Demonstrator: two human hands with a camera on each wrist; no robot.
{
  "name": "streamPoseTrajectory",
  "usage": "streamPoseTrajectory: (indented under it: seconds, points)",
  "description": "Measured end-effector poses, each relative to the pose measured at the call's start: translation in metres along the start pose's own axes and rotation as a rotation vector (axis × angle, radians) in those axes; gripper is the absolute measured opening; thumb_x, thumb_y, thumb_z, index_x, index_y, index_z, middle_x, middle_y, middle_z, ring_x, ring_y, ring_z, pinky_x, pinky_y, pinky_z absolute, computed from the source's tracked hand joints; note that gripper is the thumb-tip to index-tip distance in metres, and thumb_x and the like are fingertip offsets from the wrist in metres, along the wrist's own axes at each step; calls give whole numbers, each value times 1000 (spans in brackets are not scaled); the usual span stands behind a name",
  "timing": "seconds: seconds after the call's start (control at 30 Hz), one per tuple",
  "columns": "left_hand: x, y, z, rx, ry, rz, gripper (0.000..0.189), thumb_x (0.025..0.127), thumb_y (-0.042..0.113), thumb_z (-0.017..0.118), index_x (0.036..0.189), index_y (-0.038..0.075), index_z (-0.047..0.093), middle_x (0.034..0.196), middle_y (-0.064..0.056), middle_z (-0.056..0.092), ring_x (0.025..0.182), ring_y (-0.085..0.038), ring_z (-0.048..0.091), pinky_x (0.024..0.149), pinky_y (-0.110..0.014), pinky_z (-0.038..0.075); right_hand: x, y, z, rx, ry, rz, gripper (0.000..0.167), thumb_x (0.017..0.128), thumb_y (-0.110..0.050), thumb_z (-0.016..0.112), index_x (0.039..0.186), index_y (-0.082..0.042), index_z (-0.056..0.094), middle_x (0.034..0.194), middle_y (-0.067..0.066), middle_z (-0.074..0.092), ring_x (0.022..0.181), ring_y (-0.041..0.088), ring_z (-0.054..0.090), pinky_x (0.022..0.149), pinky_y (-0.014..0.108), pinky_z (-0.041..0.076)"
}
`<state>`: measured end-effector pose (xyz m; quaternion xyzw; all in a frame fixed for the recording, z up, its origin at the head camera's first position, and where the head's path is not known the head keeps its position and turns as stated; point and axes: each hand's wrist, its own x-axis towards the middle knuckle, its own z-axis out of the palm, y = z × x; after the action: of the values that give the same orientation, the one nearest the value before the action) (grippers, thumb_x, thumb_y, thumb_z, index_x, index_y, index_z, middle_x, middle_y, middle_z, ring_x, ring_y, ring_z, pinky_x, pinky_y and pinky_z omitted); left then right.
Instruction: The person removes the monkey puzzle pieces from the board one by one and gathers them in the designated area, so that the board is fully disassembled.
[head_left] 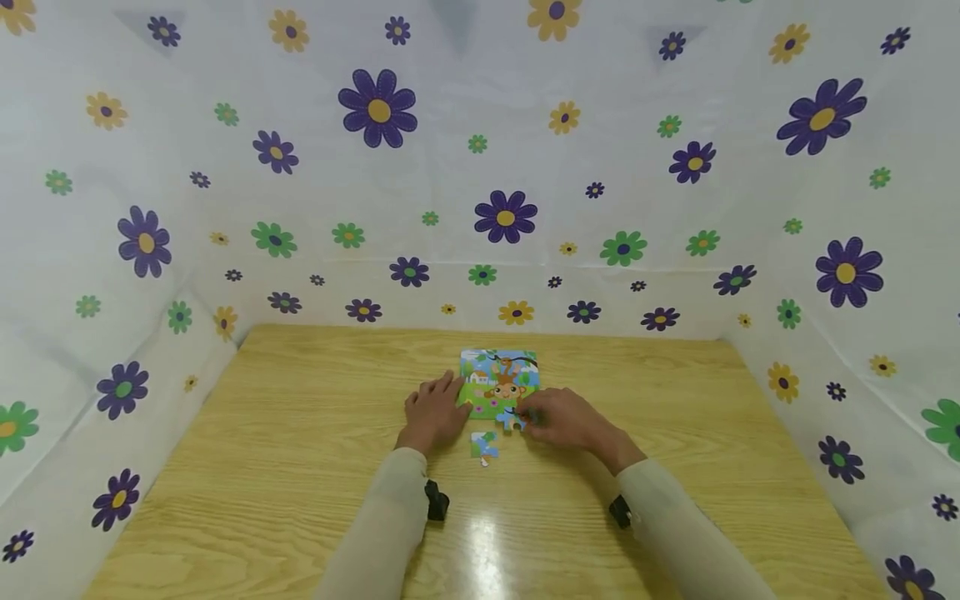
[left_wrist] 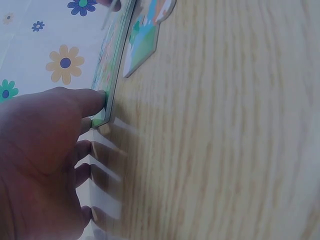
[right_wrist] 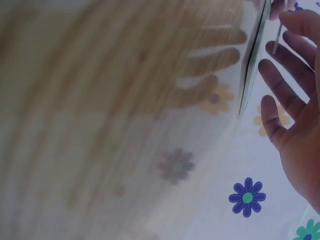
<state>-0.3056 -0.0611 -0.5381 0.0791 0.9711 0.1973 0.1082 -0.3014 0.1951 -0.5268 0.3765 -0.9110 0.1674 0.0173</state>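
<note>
Right-hand grip: the right hand (head_left: 567, 419) pinches a jigsaw piece (head_left: 511, 420) between thumb and fingertips; the right wrist view shows the piece edge-on as a thin sliver, the lower fingers extended and apart.
Left-hand grip: the left hand (head_left: 437, 412) is relaxed and pinches nothing, its thumb touching the near left corner of the monkey jigsaw (head_left: 487, 387), the other fingers spread along the left side.
Held piece: mostly blue, at the jigsaw's near edge, right of the middle, partly covered by the fingers; whether it touches the jigsaw cannot be told.
Monkey jigsaw: flat on the desk (head_left: 315, 408), between the hands, showing a monkey's face upside down under a branch, a small house, trees, grass and pink flowers.
Loose piece (head_left: 480, 442): blue, green and white, lying on the desk just on the near side of the jigsaw.
Wrists: pale sleeves (head_left: 378, 517), with a small black device (head_left: 437, 502) on the inner side of each.
Desk top: yellowish wood grain, a bright reflection towards the person.
Surround: white cloth (head_left: 427, 183) with purple, yellow and green flowers, behind and on both sides.
</note>
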Motion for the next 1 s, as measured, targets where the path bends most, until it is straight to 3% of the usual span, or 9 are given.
streamPoseTrajectory:
  seconds: [0.13,0.4,0.77,1.0]
  points:
    - [-1,2,0,-6,-1,-4,56,102,44,42,153,26,30,163,0,20,147,-31,23,114,-60,20,-4,-4,-3,39,-40,-27,19,86,-24,72,104,-20,74,104,-7,72,92,8,65,85,35,53]
    - [0,1,0,-12,4,-16,56,101,44,43,153,27,31,163,1,21,146,-30,23,114,-60,20,-7,-7,-1,1,-90,-79,19,83,-23,73,102,-21,75,101,-9,72,88,5,63,82,31,53]
    - [1,1,-2,-7,2,-12,56,102,44,43,153,27,31,163,0,20,147,-31,23,114,-60,20,-10,-8,5,-61,-54,-157,18,83,-21,72,101,-18,76,106,-7,71,91,8,66,79,29,55]
    - [-1,2,-3,-18,-11,-14,56,102,44,42,153,27,30,163,1,19,147,-31,21,115,-60,18,-11,-9,6,-34,-56,-93,15,86,-24,72,100,-21,75,107,-8,68,95,9,65,82,30,55]
